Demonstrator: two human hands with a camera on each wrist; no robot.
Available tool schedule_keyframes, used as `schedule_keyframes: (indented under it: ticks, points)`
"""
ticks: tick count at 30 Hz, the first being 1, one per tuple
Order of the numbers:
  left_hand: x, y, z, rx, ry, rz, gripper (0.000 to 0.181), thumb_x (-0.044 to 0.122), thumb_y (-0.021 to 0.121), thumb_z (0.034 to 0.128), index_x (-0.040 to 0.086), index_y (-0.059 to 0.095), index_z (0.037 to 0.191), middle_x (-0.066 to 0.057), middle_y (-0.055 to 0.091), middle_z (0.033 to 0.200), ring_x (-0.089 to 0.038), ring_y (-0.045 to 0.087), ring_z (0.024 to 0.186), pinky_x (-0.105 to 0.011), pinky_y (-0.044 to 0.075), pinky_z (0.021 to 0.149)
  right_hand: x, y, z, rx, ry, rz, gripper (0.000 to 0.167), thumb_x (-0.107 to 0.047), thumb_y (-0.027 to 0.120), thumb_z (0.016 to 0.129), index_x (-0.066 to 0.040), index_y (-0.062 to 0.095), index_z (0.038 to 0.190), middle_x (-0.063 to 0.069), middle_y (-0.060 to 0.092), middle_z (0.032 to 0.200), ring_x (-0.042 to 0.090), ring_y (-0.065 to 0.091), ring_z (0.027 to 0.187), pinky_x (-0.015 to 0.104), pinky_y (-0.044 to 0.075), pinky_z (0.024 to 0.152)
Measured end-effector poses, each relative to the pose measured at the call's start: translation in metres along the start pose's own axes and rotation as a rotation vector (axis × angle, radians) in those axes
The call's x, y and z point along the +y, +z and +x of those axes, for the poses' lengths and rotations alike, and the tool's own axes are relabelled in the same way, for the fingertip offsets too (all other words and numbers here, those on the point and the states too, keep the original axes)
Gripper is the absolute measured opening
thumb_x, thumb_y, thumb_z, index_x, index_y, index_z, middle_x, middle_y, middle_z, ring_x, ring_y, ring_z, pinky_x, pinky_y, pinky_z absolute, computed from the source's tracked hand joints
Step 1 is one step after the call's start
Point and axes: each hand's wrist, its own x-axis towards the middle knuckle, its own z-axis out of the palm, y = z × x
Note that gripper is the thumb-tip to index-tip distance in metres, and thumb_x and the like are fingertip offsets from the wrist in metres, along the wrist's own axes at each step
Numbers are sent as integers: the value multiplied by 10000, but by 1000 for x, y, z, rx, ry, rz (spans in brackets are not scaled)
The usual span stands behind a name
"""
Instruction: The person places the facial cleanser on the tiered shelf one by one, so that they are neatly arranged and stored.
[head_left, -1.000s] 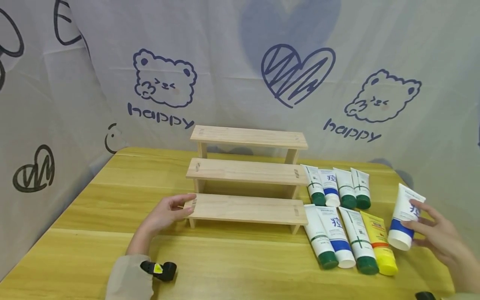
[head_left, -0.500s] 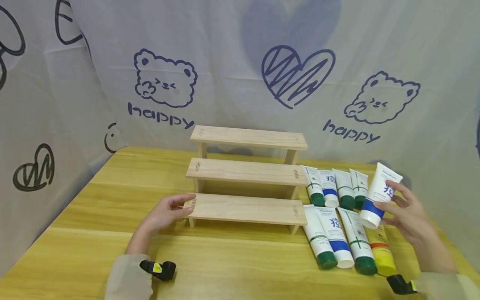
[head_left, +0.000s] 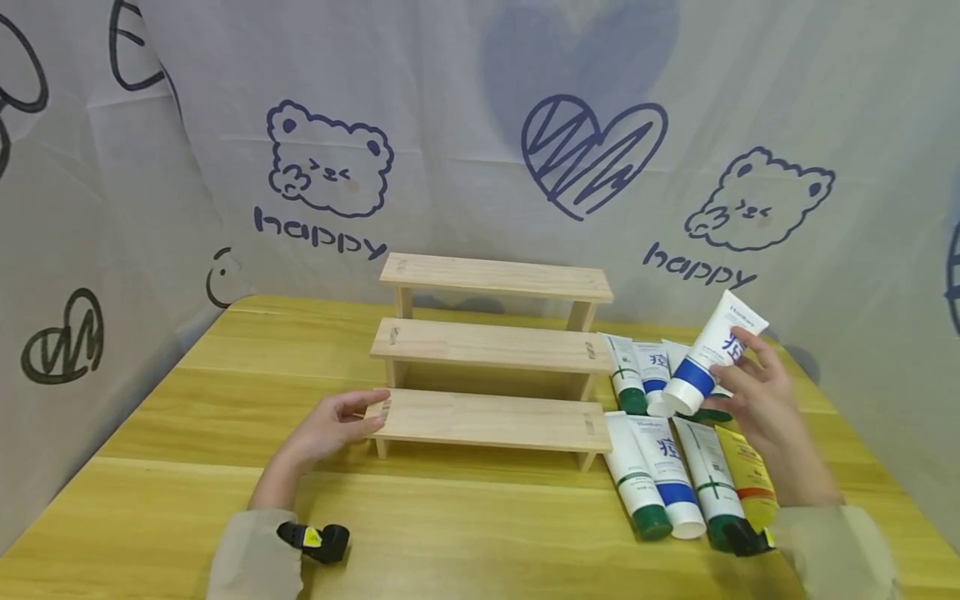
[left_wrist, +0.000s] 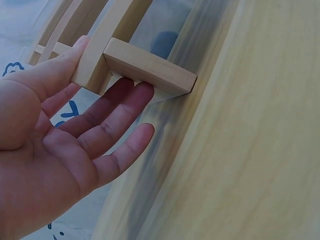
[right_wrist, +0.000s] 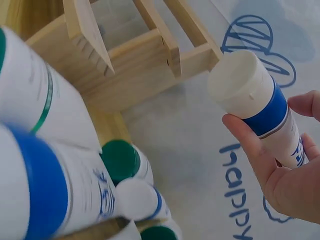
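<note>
My right hand [head_left: 763,396] holds a white squeeze tube with a blue band [head_left: 712,354], tilted with its cap end down to the left, above the back row of tubes. In the right wrist view, thumb and fingers grip this tube [right_wrist: 272,117] just above its white cap. My left hand [head_left: 335,429] is at the left end of the lowest step of a three-step wooden stand [head_left: 487,421]. The left wrist view has the thumb on the plank's edge and fingertips [left_wrist: 145,92] under it, against the leg.
Right of the stand, a back row of tubes [head_left: 622,367] lies partly hidden by the held one. Nearer lie white tubes [head_left: 667,467] with green or white caps and a yellow tube [head_left: 746,471]. A printed cloth [head_left: 465,125] hangs behind the wooden table [head_left: 450,533].
My right hand has carried the blue-banded tube left and up, from the table's right side to above the back row, tilting it further. My left hand stays on the stand.
</note>
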Motion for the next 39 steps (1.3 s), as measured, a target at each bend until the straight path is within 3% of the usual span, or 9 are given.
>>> schedule_keyframes:
  ticks: [10,20,29,39]
  points:
    - [3,1,-3,-5,3,-14,477,178,583,880,-19,448,1292,-222,417,1300,-294,476,1029,-337,477,778,-3,55,10,5,-57,2,568,29,567,846,-219,355,1310,49,315,1223,227,384,1010,338,521,621]
    - [4,0,-2,-5,25,-10,468,170,579,883,-32,450,1285,-218,396,1323,-331,430,1088,-328,469,786,-3,98,23,-67,-167,-30,572,60,528,859,-185,333,1338,86,293,1288,232,404,1058,304,523,612]
    - [4,-2,-3,14,13,22,461,188,590,876,-13,474,1275,-200,402,1327,-347,393,1125,-290,450,767,-1,146,39,-62,-221,66,557,106,520,840,-163,359,1300,95,341,1266,259,443,1064,325,522,647]
    - [3,-1,-3,16,14,19,460,185,592,874,-13,476,1273,-215,427,1294,-307,455,1035,-314,468,743,15,176,78,-109,-431,165,586,134,591,772,-145,412,1255,121,390,1237,306,538,998,392,522,645]
